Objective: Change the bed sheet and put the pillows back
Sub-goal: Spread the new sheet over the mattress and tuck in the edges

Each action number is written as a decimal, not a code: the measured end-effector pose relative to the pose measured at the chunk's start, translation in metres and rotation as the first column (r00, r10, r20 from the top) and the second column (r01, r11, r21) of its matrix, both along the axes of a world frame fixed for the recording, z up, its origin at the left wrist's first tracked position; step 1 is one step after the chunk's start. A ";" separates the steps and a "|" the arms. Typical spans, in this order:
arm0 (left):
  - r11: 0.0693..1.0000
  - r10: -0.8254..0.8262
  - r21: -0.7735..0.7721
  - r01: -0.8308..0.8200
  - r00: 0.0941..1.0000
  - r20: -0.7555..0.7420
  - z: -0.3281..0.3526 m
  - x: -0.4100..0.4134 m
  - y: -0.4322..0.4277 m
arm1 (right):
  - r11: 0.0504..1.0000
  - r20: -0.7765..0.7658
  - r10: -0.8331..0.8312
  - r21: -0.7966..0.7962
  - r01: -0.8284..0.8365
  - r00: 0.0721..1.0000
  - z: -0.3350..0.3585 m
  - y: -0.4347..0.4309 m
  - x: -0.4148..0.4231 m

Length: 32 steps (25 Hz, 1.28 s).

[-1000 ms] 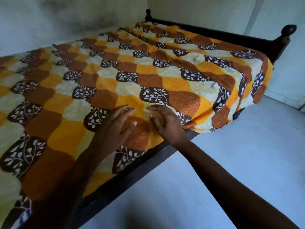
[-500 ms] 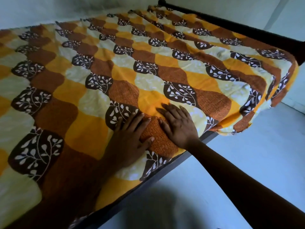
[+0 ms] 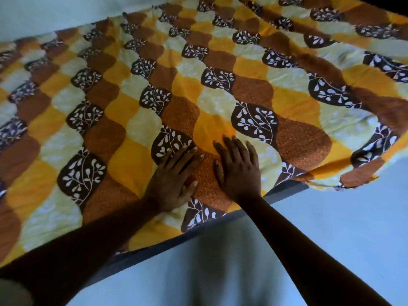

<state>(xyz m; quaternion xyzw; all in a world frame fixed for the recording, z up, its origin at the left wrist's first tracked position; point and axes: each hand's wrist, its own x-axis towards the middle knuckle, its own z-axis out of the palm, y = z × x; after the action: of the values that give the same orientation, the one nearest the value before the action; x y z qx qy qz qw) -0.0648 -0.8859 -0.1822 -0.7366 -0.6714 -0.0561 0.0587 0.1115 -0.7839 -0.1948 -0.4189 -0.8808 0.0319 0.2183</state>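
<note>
The left hand [image 3: 171, 181] and the right hand [image 3: 237, 167] are laid flat, palms down and fingers straight, side by side on the bed sheet [image 3: 132, 120], with nothing gripped. The patterned orange, brown and yellow sheet is spread over the bed, its near edge lying along the dark bed frame [image 3: 284, 191]. A pale floor [image 3: 342, 228] is seen beside the frame.

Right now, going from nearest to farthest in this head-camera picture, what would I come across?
Pale floor → dark bed frame → left hand and right hand, flat side by side → patterned sheet stretching away → pale wall.
</note>
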 end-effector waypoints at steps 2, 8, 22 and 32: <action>0.988 0.055 -0.146 -0.057 0.998 -0.017 0.016 0.007 -0.001 | 0.990 0.039 0.082 -0.121 -0.077 0.996 0.017 0.000 0.007; 0.787 0.325 -0.594 -0.165 0.930 0.172 0.098 0.055 0.003 | 0.835 -0.312 -0.039 -0.532 -0.140 0.949 0.114 -0.010 0.087; 0.891 0.396 -0.454 0.026 0.446 0.803 0.240 0.325 0.082 | 0.548 -0.251 -0.681 -0.798 0.251 0.688 0.280 0.065 0.381; 0.907 0.377 -0.421 0.015 0.414 0.828 0.258 0.474 0.280 | 0.484 -0.145 -0.634 -0.840 0.243 0.759 0.297 0.242 0.525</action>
<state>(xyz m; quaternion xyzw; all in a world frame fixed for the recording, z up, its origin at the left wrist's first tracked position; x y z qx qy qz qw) 0.4096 -0.6060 0.0756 -0.5113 -0.6735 -0.3054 -0.4378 0.6367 -0.5414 0.1024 -0.6682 -0.5590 0.4454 0.2064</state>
